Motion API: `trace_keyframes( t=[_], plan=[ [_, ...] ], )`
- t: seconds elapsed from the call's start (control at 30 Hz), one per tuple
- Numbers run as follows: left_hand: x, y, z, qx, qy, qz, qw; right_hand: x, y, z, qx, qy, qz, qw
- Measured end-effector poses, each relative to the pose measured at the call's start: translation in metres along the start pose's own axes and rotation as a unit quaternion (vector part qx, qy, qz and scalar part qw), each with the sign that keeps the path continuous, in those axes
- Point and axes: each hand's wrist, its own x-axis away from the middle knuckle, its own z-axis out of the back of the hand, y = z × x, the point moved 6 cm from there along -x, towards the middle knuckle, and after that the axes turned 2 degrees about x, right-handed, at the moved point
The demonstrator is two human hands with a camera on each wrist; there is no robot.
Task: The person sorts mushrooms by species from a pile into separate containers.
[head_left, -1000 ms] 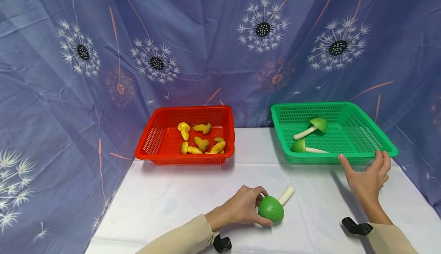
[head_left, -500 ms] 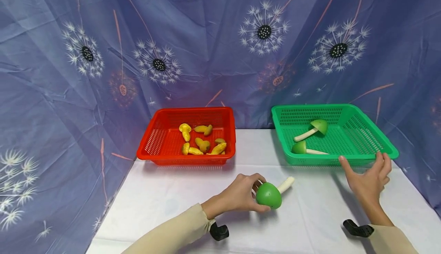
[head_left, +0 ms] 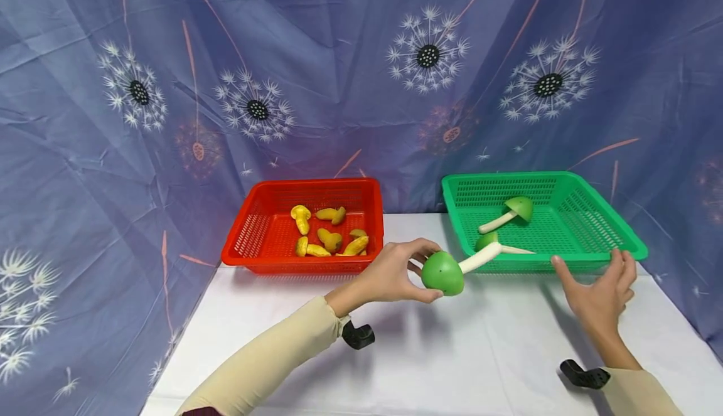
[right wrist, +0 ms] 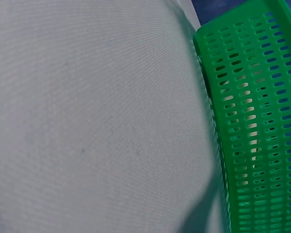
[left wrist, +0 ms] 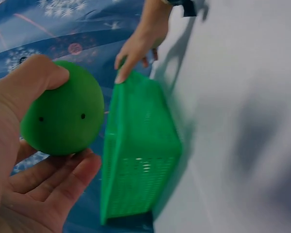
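Note:
A toy mushroom with a round green cap (head_left: 442,273) and a pale stem (head_left: 480,258) is held by my left hand (head_left: 395,272), thumb and fingers around the cap. It is raised off the table, and its stem tip overlaps the near rim of the green basket (head_left: 599,215) in the head view. The left wrist view shows the cap (left wrist: 70,116) close up, with two dark dots. My right hand (head_left: 601,297) rests at that basket's near rim, thumb and fingers spread apart. Inside lie a green-capped mushroom (head_left: 516,209) and another, partly hidden by the held stem.
A red basket (head_left: 240,240) holding several small yellow mushrooms (head_left: 330,239) stands left of the green one. Both are on a white-covered table (head_left: 440,353). A blue curtain with dandelion prints (head_left: 350,90) hangs behind and along the left side.
My left hand has lifted the green mushroom from the table and carried it up toward the green basket. The right hand stays at the basket's rim.

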Motion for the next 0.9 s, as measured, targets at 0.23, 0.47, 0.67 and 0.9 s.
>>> trace_keyframes(
  t=[0.23, 0.47, 0.67, 0.9],
  plan=[
    [-0.030, 0.008, 0.024, -0.010, 0.032, -0.021, 0.9992, 0.002, -0.001, -0.003, 0.001, 0.000, -0.001, 1.000],
    [-0.053, 0.011, 0.036, -0.008, 0.053, -0.017, 0.9984, 0.003, 0.001, -0.004, 0.001, 0.012, 0.005, 1.000],
    [-0.065, 0.010, 0.036, -0.002, 0.058, -0.010, 0.9982, 0.003, 0.002, -0.002, -0.001, 0.014, 0.009, 1.000],
    [-0.086, 0.010, 0.029, -0.014, 0.066, -0.008, 0.9977, 0.003, -0.001, 0.001, 0.004, 0.018, 0.011, 1.000]
  ],
)
